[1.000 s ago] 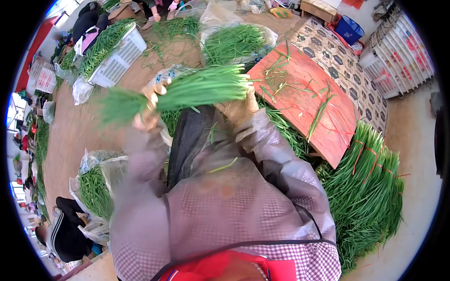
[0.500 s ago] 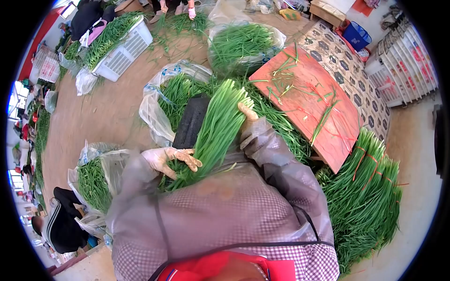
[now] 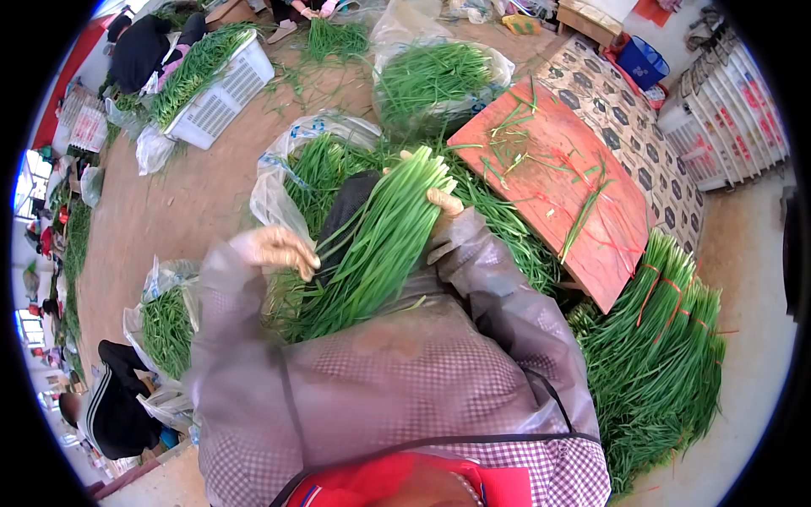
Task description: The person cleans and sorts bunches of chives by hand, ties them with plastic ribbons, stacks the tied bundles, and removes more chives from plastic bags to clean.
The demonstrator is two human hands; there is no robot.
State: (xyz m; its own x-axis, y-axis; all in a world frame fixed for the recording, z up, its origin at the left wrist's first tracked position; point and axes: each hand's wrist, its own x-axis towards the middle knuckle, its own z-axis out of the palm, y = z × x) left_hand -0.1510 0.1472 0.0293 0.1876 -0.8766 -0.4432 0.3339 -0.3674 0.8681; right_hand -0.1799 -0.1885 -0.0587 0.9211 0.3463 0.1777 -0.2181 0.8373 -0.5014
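Observation:
A thick bunch of garlic chives lies slantwise across my lap, pale stem ends at the upper right and leaf tips toward the lower left. My right hand, in a pale glove, grips it near the stem ends; part of the fingers is hidden behind the stems. My gloved left hand is beside the bunch's left edge, fingers drawn together, with a thin chive blade running from the fingertips toward the bunch. Behind the bunch is a dark knee. More loose chives fill a clear plastic bag beyond it.
A red board with scattered blades and red ties stands at the right. Tied chive bundles are stacked below it. Another bagged heap and a white crate lie ahead. Co-workers sit at the upper left and lower left.
My left hand has moved left and up off the lower leaves, and its spread fingers have drawn together. The leaves fan out more; my right hand keeps its grip.

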